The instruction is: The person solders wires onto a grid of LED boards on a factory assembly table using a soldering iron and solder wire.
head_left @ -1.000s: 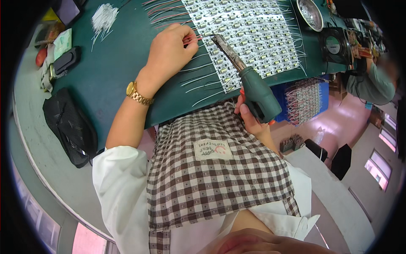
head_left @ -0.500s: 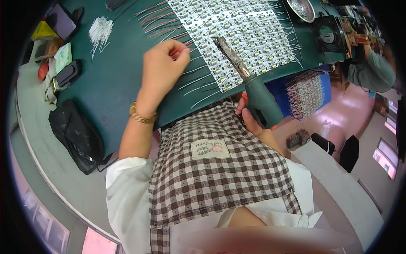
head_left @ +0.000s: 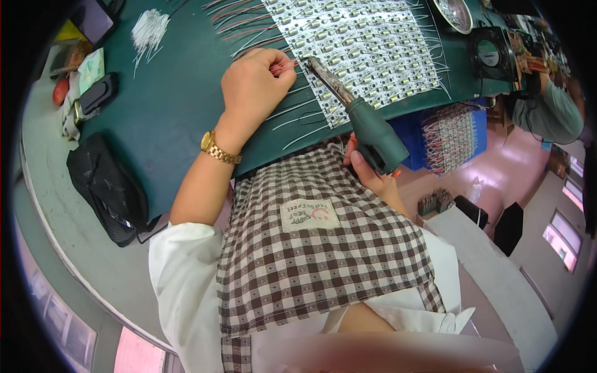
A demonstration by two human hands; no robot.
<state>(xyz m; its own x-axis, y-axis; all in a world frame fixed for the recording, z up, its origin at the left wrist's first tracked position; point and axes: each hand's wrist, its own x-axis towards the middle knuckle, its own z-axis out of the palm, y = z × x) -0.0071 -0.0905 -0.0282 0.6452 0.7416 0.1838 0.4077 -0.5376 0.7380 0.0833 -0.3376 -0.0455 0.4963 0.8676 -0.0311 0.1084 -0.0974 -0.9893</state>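
Observation:
My left hand [head_left: 256, 84], with a gold watch on the wrist, pinches a small bunch of red wires [head_left: 283, 67] at the left edge of a panel of white circuit boards [head_left: 367, 53]. The wire ends reach the board's edge. My right hand [head_left: 368, 174] is wrapped round the handle of a dark green soldering gun [head_left: 378, 133], partly hidden behind its body. The gun's dark metal tip points up and left, close to the wire ends; whether it touches them I cannot tell. Rows of white, red and black wires stick out from the panel's sides.
A pile of white wires [head_left: 149, 31] lies on the green tabletop [head_left: 168, 112]. At the back right are a metal bowl [head_left: 453, 15] and a black fan [head_left: 490, 53]. A black mesh bag [head_left: 106, 186] sits left. A blue bin [head_left: 479, 127] holds wired boards. Another person's arm [head_left: 547, 109] shows far right.
My left hand has moved right with the red wires, up to the board's edge. The soldering gun's tip has shifted left toward those wires.

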